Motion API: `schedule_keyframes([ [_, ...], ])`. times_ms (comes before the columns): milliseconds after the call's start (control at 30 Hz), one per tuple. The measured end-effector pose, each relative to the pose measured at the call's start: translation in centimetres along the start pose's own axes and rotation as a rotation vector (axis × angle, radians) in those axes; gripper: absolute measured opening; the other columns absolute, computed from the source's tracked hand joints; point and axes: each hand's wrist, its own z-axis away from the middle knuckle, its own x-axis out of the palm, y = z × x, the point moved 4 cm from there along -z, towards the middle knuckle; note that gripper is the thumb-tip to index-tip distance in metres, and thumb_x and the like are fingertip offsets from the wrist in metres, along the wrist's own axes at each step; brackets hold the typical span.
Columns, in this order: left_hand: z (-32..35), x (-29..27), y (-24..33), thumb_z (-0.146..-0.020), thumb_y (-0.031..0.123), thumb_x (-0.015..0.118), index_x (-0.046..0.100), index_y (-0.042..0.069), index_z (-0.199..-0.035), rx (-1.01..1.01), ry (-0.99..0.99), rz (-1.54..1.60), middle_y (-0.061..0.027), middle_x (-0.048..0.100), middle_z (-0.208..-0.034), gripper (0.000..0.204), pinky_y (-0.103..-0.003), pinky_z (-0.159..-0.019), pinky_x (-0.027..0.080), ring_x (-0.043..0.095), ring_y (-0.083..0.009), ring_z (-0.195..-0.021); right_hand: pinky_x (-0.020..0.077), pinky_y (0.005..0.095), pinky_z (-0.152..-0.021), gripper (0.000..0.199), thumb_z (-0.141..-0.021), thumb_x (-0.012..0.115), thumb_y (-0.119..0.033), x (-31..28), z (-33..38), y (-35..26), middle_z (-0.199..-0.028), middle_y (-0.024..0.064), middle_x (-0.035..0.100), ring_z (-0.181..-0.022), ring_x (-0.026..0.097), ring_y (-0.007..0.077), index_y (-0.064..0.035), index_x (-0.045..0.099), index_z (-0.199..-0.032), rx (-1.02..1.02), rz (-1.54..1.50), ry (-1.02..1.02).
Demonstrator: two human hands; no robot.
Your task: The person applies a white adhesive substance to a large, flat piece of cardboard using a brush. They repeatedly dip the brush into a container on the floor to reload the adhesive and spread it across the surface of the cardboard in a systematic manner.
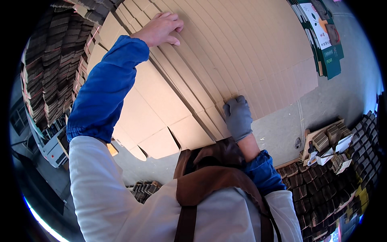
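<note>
Large flat brown cardboard sheets lie fanned out in front of me, their edges overlapping in long parallel steps. My left hand, bare, rests on the far left part of the fanned sheets. Its fingers are bent and the thumb stands apart from them. Closer to my body, my right hand wears a grey glove and is closed at the near edges of the sheets. Its fingertips are partly hidden. To the left, a lower cardboard piece with slots and flaps reaches toward my apron.
Tall stacks of folded cardboard stand at the left. Green and white printed cartons lie beyond the sheets at the right. A wooden crate with small packs sits on the grey floor, beside rows of dark bundles.
</note>
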Motion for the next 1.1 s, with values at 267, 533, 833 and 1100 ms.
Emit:
schedule_keyframes([
  [267, -0.2, 0.0, 0.0, -0.073, 0.025, 0.082, 0.057, 0.008, -0.097, -0.008, -0.002, 0.019, -0.0059, 0.052, -0.095, 0.039, -0.039, -0.097, 0.04, 0.049, -0.0265, -0.104, 0.0505, 0.0491, -0.075, 0.013, -0.087, 0.066, -0.018, 0.1, -0.1, 0.2, -0.1, 0.0197, 0.058, -0.091, 0.059, 0.0399, -0.0057, 0.064, -0.09, 0.007, 0.009, 0.021],
  [533, 0.5, 0.3, -0.7, -0.069, 0.032, 0.084, 0.058, 0.012, -0.094, 0.046, 0.056, 0.034, -0.0046, 0.055, -0.099, 0.041, -0.042, -0.101, 0.036, 0.049, -0.0273, -0.11, 0.05, 0.0485, -0.077, 0.014, -0.088, 0.064, -0.017, 0.1, 0.0, -0.4, -0.101, 0.0208, 0.057, -0.09, 0.059, 0.0394, -0.0033, 0.061, -0.088, -0.049, 0.012, 0.037],
  [833, 0.2, -0.6, -0.1, -0.07, 0.033, 0.084, 0.058, 0.011, -0.094, 0.004, -0.038, 0.038, -0.005, 0.054, -0.1, 0.042, -0.041, -0.104, 0.035, 0.049, -0.0275, -0.109, 0.05, 0.0494, -0.079, 0.016, -0.089, 0.063, -0.018, -0.3, 0.1, -0.2, -0.103, 0.022, 0.056, -0.091, 0.059, 0.0408, -0.0023, 0.062, -0.092, -0.077, -0.004, -0.001],
  [1100, 0.3, -0.1, 0.1, -0.071, 0.028, 0.084, 0.057, 0.009, -0.105, -0.033, 0.034, 0.039, -0.0061, 0.055, -0.106, 0.047, -0.041, -0.105, 0.036, 0.048, -0.0282, -0.114, 0.0517, 0.0489, -0.074, 0.016, -0.09, 0.063, -0.021, -0.6, -0.1, -0.1, -0.102, 0.0202, 0.056, -0.089, 0.061, 0.0395, -0.0052, 0.059, -0.091, 0.044, 0.002, 0.002],
])
